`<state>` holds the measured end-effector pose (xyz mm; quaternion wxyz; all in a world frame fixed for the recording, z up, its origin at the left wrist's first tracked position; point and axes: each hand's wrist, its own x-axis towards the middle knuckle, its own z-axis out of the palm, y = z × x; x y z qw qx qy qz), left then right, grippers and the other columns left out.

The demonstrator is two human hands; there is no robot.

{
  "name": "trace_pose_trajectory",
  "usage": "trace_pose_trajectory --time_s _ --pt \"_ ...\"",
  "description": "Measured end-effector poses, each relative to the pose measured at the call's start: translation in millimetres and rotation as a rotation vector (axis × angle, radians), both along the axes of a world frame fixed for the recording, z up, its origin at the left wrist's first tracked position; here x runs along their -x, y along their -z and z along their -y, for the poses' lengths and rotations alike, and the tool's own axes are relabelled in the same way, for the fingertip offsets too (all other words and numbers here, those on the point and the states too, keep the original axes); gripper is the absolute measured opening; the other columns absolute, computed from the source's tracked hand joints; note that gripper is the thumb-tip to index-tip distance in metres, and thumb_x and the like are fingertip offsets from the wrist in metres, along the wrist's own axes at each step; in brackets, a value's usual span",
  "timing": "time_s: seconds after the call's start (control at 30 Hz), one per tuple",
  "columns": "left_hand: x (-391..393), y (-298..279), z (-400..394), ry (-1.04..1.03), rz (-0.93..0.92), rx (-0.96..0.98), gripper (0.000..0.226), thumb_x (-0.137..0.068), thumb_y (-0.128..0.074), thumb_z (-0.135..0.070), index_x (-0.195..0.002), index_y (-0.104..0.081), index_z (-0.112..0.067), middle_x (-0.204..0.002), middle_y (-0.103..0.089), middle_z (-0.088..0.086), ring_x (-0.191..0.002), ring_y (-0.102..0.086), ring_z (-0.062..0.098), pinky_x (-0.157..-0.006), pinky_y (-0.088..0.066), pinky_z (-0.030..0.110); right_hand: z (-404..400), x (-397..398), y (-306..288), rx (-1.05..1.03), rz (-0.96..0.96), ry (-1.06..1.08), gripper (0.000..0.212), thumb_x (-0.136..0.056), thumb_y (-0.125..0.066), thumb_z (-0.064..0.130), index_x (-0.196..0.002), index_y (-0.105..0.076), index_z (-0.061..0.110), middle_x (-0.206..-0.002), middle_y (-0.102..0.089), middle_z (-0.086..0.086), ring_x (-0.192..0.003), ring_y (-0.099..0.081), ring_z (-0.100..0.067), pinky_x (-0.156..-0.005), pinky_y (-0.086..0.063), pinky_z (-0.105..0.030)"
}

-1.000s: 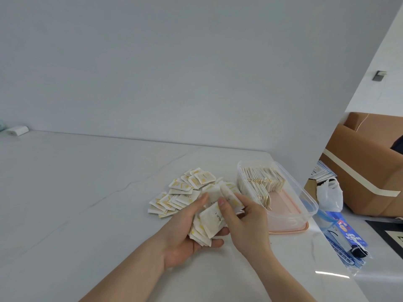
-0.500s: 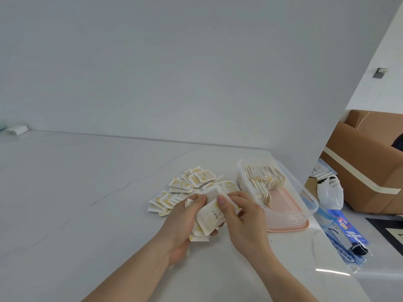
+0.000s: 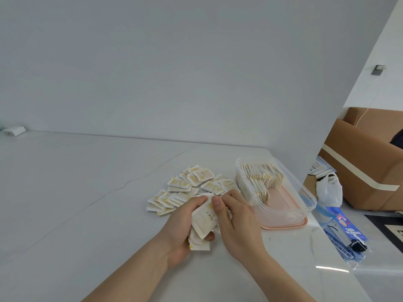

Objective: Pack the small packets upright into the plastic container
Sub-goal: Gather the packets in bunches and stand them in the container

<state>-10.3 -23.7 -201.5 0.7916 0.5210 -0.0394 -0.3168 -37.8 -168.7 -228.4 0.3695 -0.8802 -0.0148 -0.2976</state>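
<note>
Right at the desk's (image 3: pixel 65 203) near-right corner, the work sits close to the edge: the right border runs just past the plastic container (image 3: pixel 305 192), and the wall stands just behind it. Broad white surface lies to the left, with only a small white device (image 3: pixel 14 130) far back by the wall.

Inside the clear container, on its pink base, a curved row of small packets (image 3: pixel 259 177) stands upright along the far and left sides; the near-right half shows bare pink floor.

Both hands meet just left of it. The left hand (image 3: pixel 181 227) has its fingers curled round a stack of packets (image 3: pixel 201 223), and the right hand (image 3: pixel 235 219) pinches the top of that stack, thumb pressed on the front packet. Beyond the hands, a loose heap of packets (image 3: pixel 187 188) lies flat on the desk, touching nothing of the container.

Off the desk's right side are a white plastic bag (image 3: pixel 329 190), a brown cardboard box (image 3: pixel 366 166) and a blue printed package (image 3: pixel 346 234).
</note>
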Motion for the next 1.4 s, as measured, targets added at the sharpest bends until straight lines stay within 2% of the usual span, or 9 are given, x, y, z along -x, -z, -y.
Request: trace_pose_trajectory --time_s 0.33,0.4,0.5,0.73,0.87,1.03,1.2,1.27,1.4 --pt "5 0 5 -0.048 -0.042 0.073 0.044 -0.101 -0.051 -0.041 -0.107 -0.076 -0.006 -0.091 -0.063 0.018 -0.062 -0.052 0.025 -0.056 -0.043 0.033 -12 -2 4 -0.557 -0.177 -0.039 0.039 -0.106 -0.051 0.036 -0.080 -0.070 0.015 -0.091 -0.063 -0.006 -0.078 -0.060 -0.011 -0.072 -0.053 -0.029" --pt "6 0 6 -0.055 -0.042 0.083 0.042 -0.101 -0.049 -0.042 -0.115 -0.073 -0.010 -0.096 -0.067 0.017 -0.071 -0.058 0.027 -0.062 -0.044 0.035 -15 -1 8 -0.467 -0.132 -0.043 0.036 -0.101 -0.053 0.042 -0.080 -0.074 0.021 -0.092 -0.062 0.007 -0.089 -0.062 -0.012 -0.079 -0.055 -0.039" --pt "3 0 3 -0.095 -0.028 0.049 0.039 -0.105 -0.046 -0.041 -0.123 -0.071 -0.018 -0.103 -0.071 0.014 -0.085 -0.061 0.031 -0.069 -0.048 0.037 -11 -3 12 -0.117 -0.043 0.020 0.037 -0.103 -0.053 0.041 -0.081 -0.076 0.023 -0.099 -0.056 0.019 -0.105 -0.054 -0.007 -0.085 -0.048 -0.030" --pt "5 2 6 -0.142 -0.053 -0.033 0.041 -0.105 -0.049 -0.042 -0.107 -0.075 -0.010 -0.085 -0.070 0.013 -0.068 -0.063 0.025 -0.058 -0.049 0.033 4 -2 -1 0.431 0.205 0.168 0.040 -0.105 -0.049 0.039 -0.081 -0.074 0.018 -0.104 -0.058 0.006 -0.093 -0.050 -0.019 -0.077 -0.044 -0.034" --pt "2 -3 2 -0.133 -0.088 -0.088 0.035 -0.103 -0.052 -0.039 -0.104 -0.074 -0.012 -0.093 -0.074 0.015 -0.070 -0.066 0.030 -0.058 -0.051 0.033 15 -5 -10 0.463 0.287 0.234 0.035 -0.102 -0.055 0.033 -0.077 -0.070 0.014 -0.101 -0.058 0.002 -0.086 -0.051 -0.024 -0.071 -0.045 -0.041" --pt "5 -4 -4 0.188 -0.077 -0.081 0.060 -0.102 -0.041 -0.060 -0.107 -0.079 -0.014 -0.100 -0.076 0.014 -0.082 -0.074 0.032 -0.060 -0.057 0.036 22 -7 -9 0.493 0.252 0.021 0.033 -0.102 -0.055 0.041 -0.081 -0.067 0.018 -0.112 -0.055 0.004 -0.094 -0.050 -0.018 -0.081 -0.043 -0.035" --pt "0 -4 -7 0.230 -0.044 -0.038 0.068 -0.095 -0.041 -0.072 -0.114 -0.070 -0.014 -0.086 -0.064 0.006 -0.069 -0.059 0.021 -0.056 -0.047 0.031 16 -1 -11 0.194 0.147 -0.084 0.033 -0.104 -0.047 0.048 -0.110 -0.068 0.024 -0.118 -0.050 0.012 -0.109 -0.053 -0.010 -0.091 -0.047 -0.034" --pt "-2 -6 -8 0.177 -0.060 -0.001 0.068 -0.094 -0.043 -0.072 -0.119 -0.066 -0.014 -0.084 -0.062 0.005 -0.067 -0.057 0.019 -0.056 -0.046 0.030 19 3 -15 0.106 0.059 -0.176 0.046 -0.101 -0.048 0.055 -0.137 -0.058 0.027 -0.130 -0.048 0.015 -0.126 -0.050 -0.009 -0.102 -0.045 -0.035" --pt "-7 -4 -10 0.157 -0.113 0.047 0.075 -0.092 -0.040 -0.077 -0.124 -0.063 -0.013 -0.083 -0.060 0.005 -0.067 -0.060 0.018 -0.060 -0.048 0.031 12 10 -18 0.289 -0.135 -0.351 0.119 -0.070 -0.070 0.081 -0.162 -0.015 0.031 -0.155 -0.033 0.025 -0.145 -0.029 0.001 -0.117 -0.026 -0.024"
